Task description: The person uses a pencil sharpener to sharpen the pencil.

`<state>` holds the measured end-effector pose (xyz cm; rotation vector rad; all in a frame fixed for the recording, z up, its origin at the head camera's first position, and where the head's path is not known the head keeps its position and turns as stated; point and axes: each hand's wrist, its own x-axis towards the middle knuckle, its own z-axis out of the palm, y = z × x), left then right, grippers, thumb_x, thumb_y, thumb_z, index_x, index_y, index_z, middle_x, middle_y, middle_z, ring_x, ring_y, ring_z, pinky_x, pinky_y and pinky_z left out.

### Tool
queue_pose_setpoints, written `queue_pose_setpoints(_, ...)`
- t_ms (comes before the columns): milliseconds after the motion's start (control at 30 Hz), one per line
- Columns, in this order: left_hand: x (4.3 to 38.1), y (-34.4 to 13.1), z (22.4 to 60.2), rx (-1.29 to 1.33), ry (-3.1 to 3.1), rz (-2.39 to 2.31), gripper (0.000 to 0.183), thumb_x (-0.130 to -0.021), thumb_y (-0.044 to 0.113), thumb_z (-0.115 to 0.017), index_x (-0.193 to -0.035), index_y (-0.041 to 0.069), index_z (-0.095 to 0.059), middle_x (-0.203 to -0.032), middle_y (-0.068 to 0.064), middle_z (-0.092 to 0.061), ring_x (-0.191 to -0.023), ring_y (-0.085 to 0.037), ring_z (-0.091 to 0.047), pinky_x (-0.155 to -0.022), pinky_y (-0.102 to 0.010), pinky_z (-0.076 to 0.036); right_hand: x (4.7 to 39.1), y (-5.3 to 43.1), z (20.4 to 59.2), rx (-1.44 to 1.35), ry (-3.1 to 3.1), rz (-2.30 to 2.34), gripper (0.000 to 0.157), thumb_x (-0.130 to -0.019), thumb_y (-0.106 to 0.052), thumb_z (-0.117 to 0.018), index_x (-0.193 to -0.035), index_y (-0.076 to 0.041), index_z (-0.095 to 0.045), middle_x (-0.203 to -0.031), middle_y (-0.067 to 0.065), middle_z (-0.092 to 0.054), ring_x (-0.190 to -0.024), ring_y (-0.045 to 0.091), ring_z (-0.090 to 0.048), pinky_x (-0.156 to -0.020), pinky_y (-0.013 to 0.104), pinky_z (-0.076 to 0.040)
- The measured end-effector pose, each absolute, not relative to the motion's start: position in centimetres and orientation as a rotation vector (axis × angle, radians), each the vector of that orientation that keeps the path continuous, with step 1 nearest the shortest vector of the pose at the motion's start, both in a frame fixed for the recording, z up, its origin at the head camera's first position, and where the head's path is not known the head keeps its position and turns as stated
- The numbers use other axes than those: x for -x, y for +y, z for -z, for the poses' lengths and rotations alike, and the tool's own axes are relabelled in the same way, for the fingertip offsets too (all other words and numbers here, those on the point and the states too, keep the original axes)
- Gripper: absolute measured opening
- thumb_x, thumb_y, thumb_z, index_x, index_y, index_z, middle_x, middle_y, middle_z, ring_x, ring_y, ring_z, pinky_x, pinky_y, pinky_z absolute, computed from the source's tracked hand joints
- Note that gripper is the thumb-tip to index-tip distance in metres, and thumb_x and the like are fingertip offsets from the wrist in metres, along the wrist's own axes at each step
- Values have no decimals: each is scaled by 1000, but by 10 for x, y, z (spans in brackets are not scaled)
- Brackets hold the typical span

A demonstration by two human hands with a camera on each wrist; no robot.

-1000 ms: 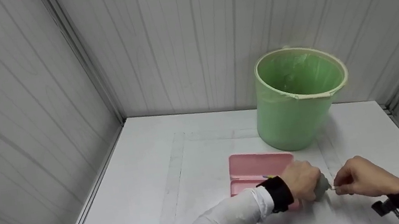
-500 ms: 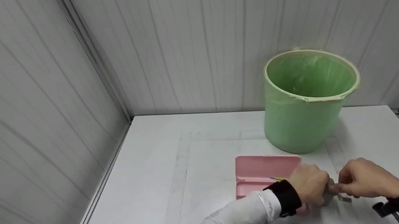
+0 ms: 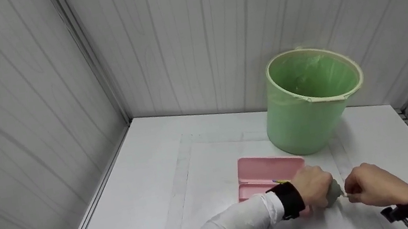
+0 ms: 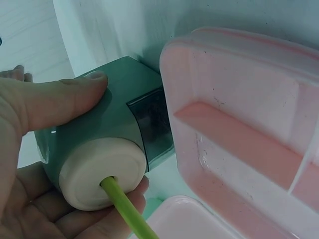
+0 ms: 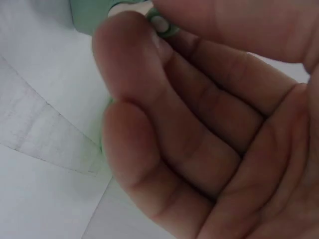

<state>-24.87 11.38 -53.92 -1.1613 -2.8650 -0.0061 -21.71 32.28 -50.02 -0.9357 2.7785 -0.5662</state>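
My left hand point(image 3: 313, 187) grips a green crank pencil sharpener point(image 4: 117, 117), thumb on top and fingers underneath. A yellow-green pencil point(image 4: 127, 211) sticks out of the round cream-coloured hole plate facing the left wrist camera; its tip is hidden inside. On the sharpener's side is a dark see-through window point(image 4: 153, 124). My right hand point(image 3: 371, 186) pinches the small crank handle point(image 3: 344, 194) at the far end, thumb against the curled forefinger. In the right wrist view, the fingers cover most of the crank, leaving its round knob end point(image 5: 160, 23) showing.
An open pink pencil case point(image 3: 269, 166) lies just left of the sharpener, partly behind my left forearm; dividers show inside it. Behind stands a tall green bucket point(image 3: 300, 128). Grey panel walls point(image 3: 184, 44) border the white table point(image 3: 153, 155) at the back and sides.
The crank handle has turned, with my right fingers circling slightly along with it. My left hand keeps its grip on the sharpener. The head view has shifted a little.
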Motion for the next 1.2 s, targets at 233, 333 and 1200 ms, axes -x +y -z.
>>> queue_pose_setpoints(233, 248, 113, 538, 1198, -2845, -6, 24, -84, 45, -94, -100, 33, -81, -86, 15, -75, -69, -4, -59, -63, -20, -53, 217, 321, 496, 947, 2903, 461, 33, -80, -6, -89, -67, -31, -70, -62, -28, -50, -60, -8, -38, -57, 21, -33)
queue_pose_setpoints(333, 249, 109, 538, 1206, -2811, -6, 22, -83, 44, -94, -96, 33, -79, -82, 15, -74, -67, -3, -58, -61, -20, -54, 219, 323, 494, 944, 2928, 470, 30, -80, -10, -91, -69, -31, -73, -63, -29, -55, -61, -9, -42, -58, 22, -36)
queue_pose_setpoints(1200, 248, 97, 543, 1219, -2827, 48, 35, -81, 43, -95, -106, 31, -74, -86, 16, -72, -72, -1, -59, -61, -19, -48, 258, 330, 556, 762, 2887, 733, 19, -81, -2, -89, -74, -20, -85, -64, -14, -74, -58, -6, -52, -57, 22, -44)
